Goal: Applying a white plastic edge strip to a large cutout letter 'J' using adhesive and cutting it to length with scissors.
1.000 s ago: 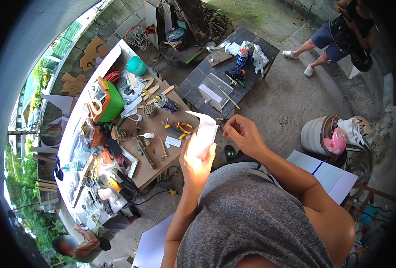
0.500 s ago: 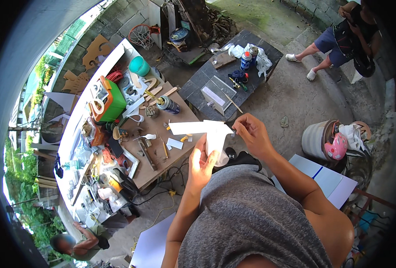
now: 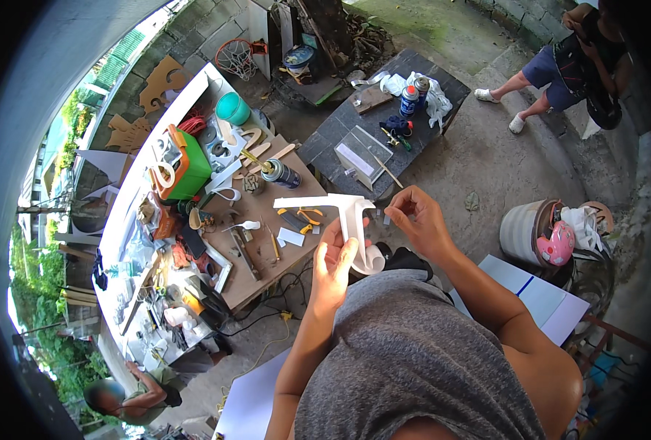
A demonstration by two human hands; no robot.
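My left hand (image 3: 333, 265) is closed round the upright part of a white T-shaped piece (image 3: 352, 224), which looks like bent sheet or plastic. A long flat arm of it reaches left over the table, a shorter stub points right, and its lower end curls into a roll near my shirt. My right hand (image 3: 419, 222) is held just right of the piece, apart from it, thumb and fingers pinched together. A tiny pale bit (image 3: 387, 219) shows at those fingertips, too small to name. Beyond the long arm lie yellow-handled pliers (image 3: 301, 221) on the brown worktable (image 3: 267, 253).
The worktable carries a spray can (image 3: 280, 174), a green-orange box (image 3: 181, 165), a teal bucket (image 3: 232, 108) and many loose tools. A dark table (image 3: 325, 150) with more cans stands ahead. One person (image 3: 560, 77) stands far right, another (image 3: 145, 396) lower left. A striped bin (image 3: 523, 233) is at right.
The white piece has turned in my left hand, showing its edges and folds rather than its broad face. The pliers behind it have come into view. My right hand has moved slightly away from it.
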